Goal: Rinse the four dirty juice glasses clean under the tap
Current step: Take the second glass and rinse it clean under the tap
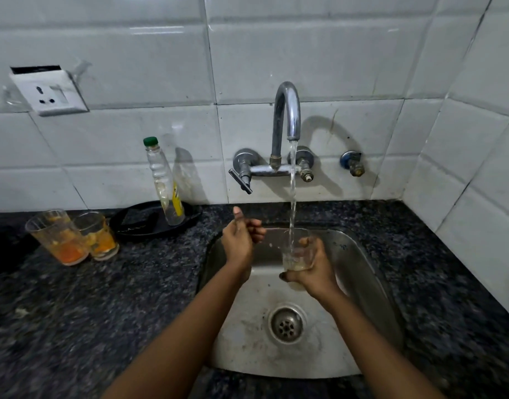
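Fingers (288, 276) of the right hand (313, 269) curl round a juice glass (296, 259), clasping it from the right side and underneath, thumb near the rim. Glass upright, held over the sink (371, 272), directly under the tap (288, 110). Water stream (292, 197) runs straight into its mouth. Cloudy, pale water pooling in the bottom; some residue seems left.

Left hand (240, 237) hovers over the sink's left edge, just beside the glass but apart from it. Its fingers are loosely curled, thumb up, gripping nothing.

Two dirty glasses (72, 237) stand on the worktop (132, 283) well left of the sink, touching or nearly so, orange pulp in both. A fourth glass is not in view. A clear bottle with a green cap (164, 182) stands on a dark tray (158, 223) against the tiled wall. Wall socket (49, 93) at upper left.

Step in hand, as judged: rinsing one glass, filling stage. At least two of the four are not yet done.

Next move likely calls for the left hand to close in and rub or swirl the inside, then tip the cloudy water out into the sink. Wet glass, so a firm hold is needed. A clean spot to set it down, away from the dirty pair, has to be picked.
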`<state>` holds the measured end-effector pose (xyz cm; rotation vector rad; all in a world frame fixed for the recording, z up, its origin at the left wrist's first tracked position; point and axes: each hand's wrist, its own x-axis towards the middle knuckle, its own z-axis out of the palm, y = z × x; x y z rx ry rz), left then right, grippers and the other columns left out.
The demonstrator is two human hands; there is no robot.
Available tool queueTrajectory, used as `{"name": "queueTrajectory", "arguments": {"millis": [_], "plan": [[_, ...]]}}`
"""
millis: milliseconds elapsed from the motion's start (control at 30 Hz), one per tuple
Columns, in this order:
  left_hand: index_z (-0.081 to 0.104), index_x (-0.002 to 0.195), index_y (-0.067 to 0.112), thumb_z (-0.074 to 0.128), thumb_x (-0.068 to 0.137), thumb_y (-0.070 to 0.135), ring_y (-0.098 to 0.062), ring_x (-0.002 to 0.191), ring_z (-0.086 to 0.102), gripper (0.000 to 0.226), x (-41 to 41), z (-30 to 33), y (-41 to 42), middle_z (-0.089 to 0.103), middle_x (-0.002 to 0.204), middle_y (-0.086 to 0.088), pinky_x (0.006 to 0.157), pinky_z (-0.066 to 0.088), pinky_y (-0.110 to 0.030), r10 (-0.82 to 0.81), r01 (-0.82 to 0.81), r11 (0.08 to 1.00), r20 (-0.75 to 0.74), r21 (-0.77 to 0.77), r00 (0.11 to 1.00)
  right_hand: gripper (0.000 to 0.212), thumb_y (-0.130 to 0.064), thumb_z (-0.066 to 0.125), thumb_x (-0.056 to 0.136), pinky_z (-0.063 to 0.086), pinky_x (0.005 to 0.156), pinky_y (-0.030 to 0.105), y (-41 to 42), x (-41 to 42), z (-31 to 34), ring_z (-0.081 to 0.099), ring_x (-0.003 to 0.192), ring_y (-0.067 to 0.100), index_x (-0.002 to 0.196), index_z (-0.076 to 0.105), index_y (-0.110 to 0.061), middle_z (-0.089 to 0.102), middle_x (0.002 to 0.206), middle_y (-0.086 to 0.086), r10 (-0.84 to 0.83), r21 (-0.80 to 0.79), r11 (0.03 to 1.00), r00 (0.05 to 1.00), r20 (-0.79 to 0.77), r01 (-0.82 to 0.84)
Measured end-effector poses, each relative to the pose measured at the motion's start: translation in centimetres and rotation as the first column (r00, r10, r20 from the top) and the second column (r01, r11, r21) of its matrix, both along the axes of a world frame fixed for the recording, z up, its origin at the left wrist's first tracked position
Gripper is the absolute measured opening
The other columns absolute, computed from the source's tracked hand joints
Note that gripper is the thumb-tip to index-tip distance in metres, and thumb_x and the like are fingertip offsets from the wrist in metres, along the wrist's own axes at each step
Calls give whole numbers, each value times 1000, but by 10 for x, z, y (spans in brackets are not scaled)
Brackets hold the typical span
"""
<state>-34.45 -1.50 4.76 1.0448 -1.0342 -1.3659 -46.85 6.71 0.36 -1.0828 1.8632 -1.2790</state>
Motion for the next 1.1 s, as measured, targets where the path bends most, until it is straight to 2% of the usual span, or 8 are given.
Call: {"name": "queueTrajectory", "arguments": {"millis": [133, 300, 500, 633, 800, 933, 1000, 1100], "plan": [[59, 65, 4, 28, 98, 42, -5, 38, 53, 60, 12, -6, 2, 59, 60, -10, 45, 44, -17, -22, 21, 999, 40, 32, 999, 76, 4, 87, 49, 50, 70, 24, -6, 3, -1, 57, 88, 7, 107, 45, -22, 57, 97, -9, 7, -126, 992, 992, 123, 8], [63, 70, 6, 29, 97, 46, -16, 56, 53, 59, 23, -22, 5, 63, 66, -10, 58, 43, -26, -84, 67, 986, 107, 153, 991, 78, 10, 83, 52, 50, 67, 21, -9, 5, 9, 58, 93, 12, 114, 46, -21, 59, 102, -4, 93, -97, 992, 978, 184, -76], [57, 115, 17, 33, 96, 46, -23, 98, 60, 42, 10, -39, 9, 63, 109, -8, 72, 47, -32, -297, 258, 904, 66, 342, 953, 72, -8, 88, 48, 54, 68, 32, -12, -3, 31, 60, 94, 23, 111, 54, -18, 62, 107, 2, 166, 152, 980, 949, -268, -129], [60, 109, 10, 30, 96, 52, -32, 98, 63, 53, -7, -41, 19, 66, 109, -21, 94, 50, -44, -325, 327, 817, -91, 475, 941, 71, -11, 87, 49, 55, 77, 35, -14, -10, 45, 61, 95, 22, 113, 58, -14, 65, 107, 4, 180, 152, 979, 918, -353, -134], [55, 79, 6, 15, 96, 53, -25, 66, 57, 64, -14, -39, 21, 57, 78, -18, 61, 45, -30, -322, 334, 775, -120, 536, 939, 65, -21, 85, 62, 49, 74, 26, -17, -16, 54, 57, 99, 20, 119, 54, -15, 58, 115, 10, 177, 35, 984, 912, -369, -177], [56, 84, 9, 20, 97, 51, -22, 67, 58, 57, -12, -36, 18, 57, 75, -12, 63, 44, -31, -323, 330, 803, -102, 496, 941, 60, -41, 62, 85, 42, 91, 34, -28, -8, 47, 48, 112, 32, 135, 41, -14, 46, 123, 20, 127, 21, 990, 848, -515, -136], [62, 87, 11, 25, 97, 48, -21, 74, 65, 53, -11, -35, 14, 68, 81, -9, 77, 50, -37, -287, 302, 856, -101, 420, 953, 48, -45, 50, 90, 42, 78, 31, -33, -6, 42, 55, 102, 31, 122, 51, -10, 56, 113, 19, 48, 13, 999, 890, -453, -47], [68, 90, 12, 41, 93, 50, -27, 96, 66, 46, -10, -23, 18, 70, 100, -13, 91, 51, -40, -214, 197, 959, 63, 205, 975, 46, -47, 40, 95, 49, 62, 32, -36, -3, 35, 62, 77, 28, 101, 62, -7, 66, 91, 14, -109, 66, 992, 993, -50, 112]]}}
